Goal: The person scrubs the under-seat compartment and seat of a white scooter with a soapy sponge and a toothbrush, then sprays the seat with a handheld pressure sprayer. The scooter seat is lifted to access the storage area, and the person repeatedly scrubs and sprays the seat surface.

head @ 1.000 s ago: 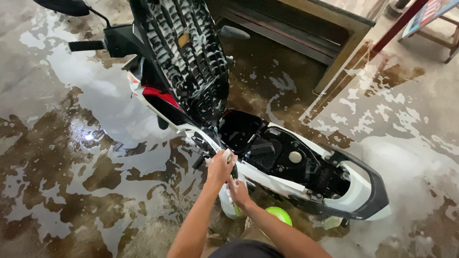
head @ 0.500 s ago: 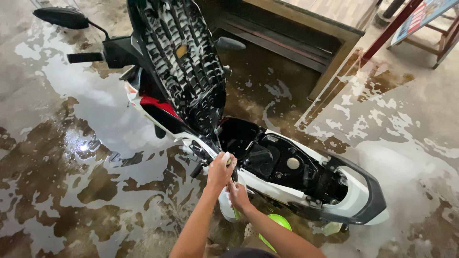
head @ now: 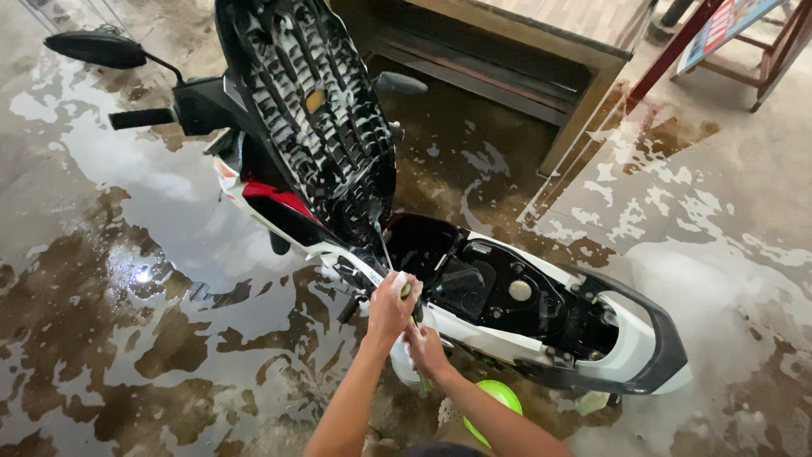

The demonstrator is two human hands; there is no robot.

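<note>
Step in hand, as judged: you are scrubbing the white side panel of the scooter (head: 507,334), just below the edge of its open storage well.

Your left hand (head: 391,306) sits fisted at the scooter's near flank, fingers curled tight around what looks like a pale sponge or cloth (head: 400,280); I cannot tell exactly which. Your right hand (head: 425,349) is just below it against the same panel, fingers bent around a thin greenish item; too small to identify.

The raised seat (head: 317,110), forward of your hands, is covered in suds.

Next move likely calls for firm pressure and sure footing.

Surface: the concrete floor (head: 127,338) around the scooter is wet, with foam patches. A green basin (head: 497,404) sits on it beside the scooter's near flank. A wooden counter (head: 541,51) stands beyond the scooter.
</note>
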